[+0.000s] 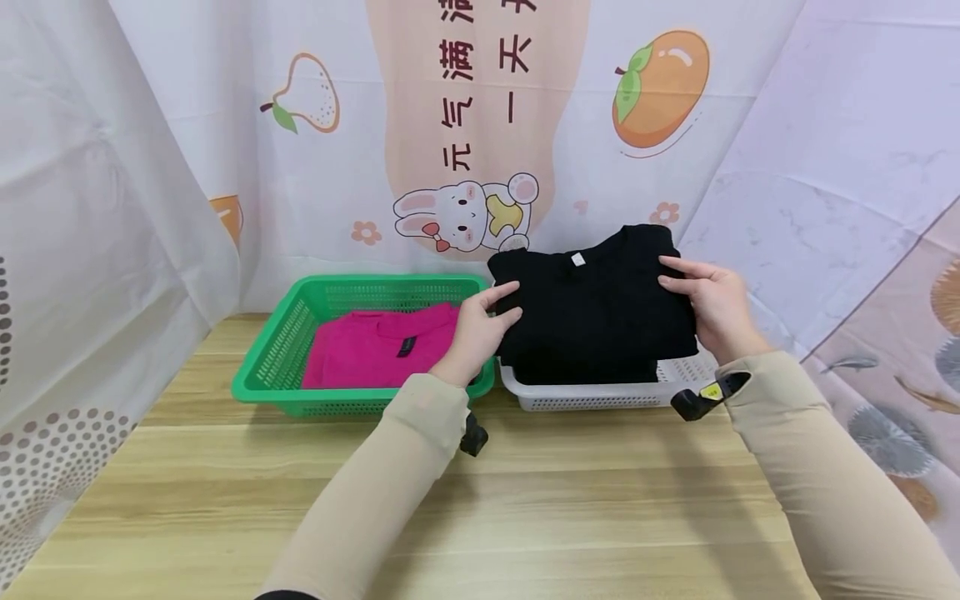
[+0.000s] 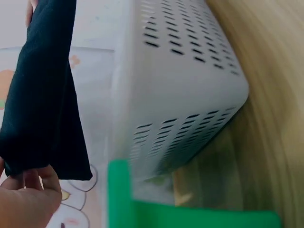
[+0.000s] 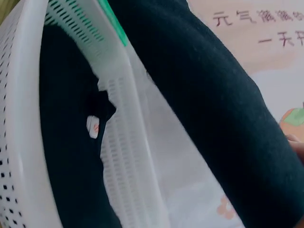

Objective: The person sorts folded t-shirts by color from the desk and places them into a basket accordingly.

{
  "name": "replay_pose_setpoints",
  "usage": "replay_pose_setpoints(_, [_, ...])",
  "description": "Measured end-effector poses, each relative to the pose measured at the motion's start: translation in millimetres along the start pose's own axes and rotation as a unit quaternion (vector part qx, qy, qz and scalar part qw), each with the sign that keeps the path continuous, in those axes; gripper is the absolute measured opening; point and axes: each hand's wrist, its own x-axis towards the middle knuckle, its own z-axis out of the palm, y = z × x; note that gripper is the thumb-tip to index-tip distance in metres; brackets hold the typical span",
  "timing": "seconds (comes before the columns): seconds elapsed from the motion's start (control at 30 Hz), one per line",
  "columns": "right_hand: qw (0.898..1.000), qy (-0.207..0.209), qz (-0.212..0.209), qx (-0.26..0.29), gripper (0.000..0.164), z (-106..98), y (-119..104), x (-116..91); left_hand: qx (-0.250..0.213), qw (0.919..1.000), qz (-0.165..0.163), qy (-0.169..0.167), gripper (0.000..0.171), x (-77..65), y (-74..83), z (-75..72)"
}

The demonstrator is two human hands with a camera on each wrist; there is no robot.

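Observation:
A folded black shirt (image 1: 600, 304) with a small white neck label is held up over the white basket (image 1: 600, 402). My left hand (image 1: 476, 333) grips its left edge, thumb and fingers pinching the fold, as the left wrist view shows with the shirt (image 2: 42, 90) hanging beside the basket. On the opposite edge my right hand (image 1: 718, 308) holds the shirt, its fingers spread over the front and the thumb hidden. Inside the white basket lies another black garment (image 3: 66, 128) with a white label. The right wrist view shows a gap between it and the raised shirt (image 3: 204, 95).
To the left stands a green basket (image 1: 251, 387) holding a folded magenta shirt (image 1: 360, 350) with a dark label. Both baskets sit side by side on a wooden table (image 1: 540, 500). Behind them hangs a printed cloth (image 1: 315, 192).

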Motion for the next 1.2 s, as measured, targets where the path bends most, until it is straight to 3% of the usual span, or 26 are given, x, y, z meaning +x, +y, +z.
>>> replay_pose_setpoints(0.17, [0.999,0.027,0.006,-0.037,0.035,-8,13,7,0.053,0.9977,-0.013,-0.041,0.048,1.2,-10.4,9.3])
replay_pose_setpoints(0.37, [0.994,0.067,0.006,-0.089,0.039,-14,28,10,0.139,0.9877,0.001,-0.072,0.052,2.7,-14.1,17.4])
replay_pose_setpoints(0.63, [0.983,0.115,0.009,-0.14,0.038,-18,38,18,0.178,0.979,-0.03,-0.095,0.061,-3.6,-8.5,29.3])
replay_pose_setpoints(0.9, [0.979,0.156,-0.006,-0.13,0.039,-19,49,19,0.188,0.9777,-0.032,-0.088,0.065,-4.4,-10.4,29.9])
replay_pose_setpoints(1.03, [0.977,0.18,-0.016,-0.113,0.036,-22,53,19,0.193,0.9799,-0.015,-0.046,0.064,-3.7,-11.4,27.4])
replay_pose_setpoints(1.2, [0.974,0.19,-0.032,-0.12,0.045,-26,57,17,0.19,0.9818,0.001,-0.004,0.057,-5.0,-10.5,24.0])
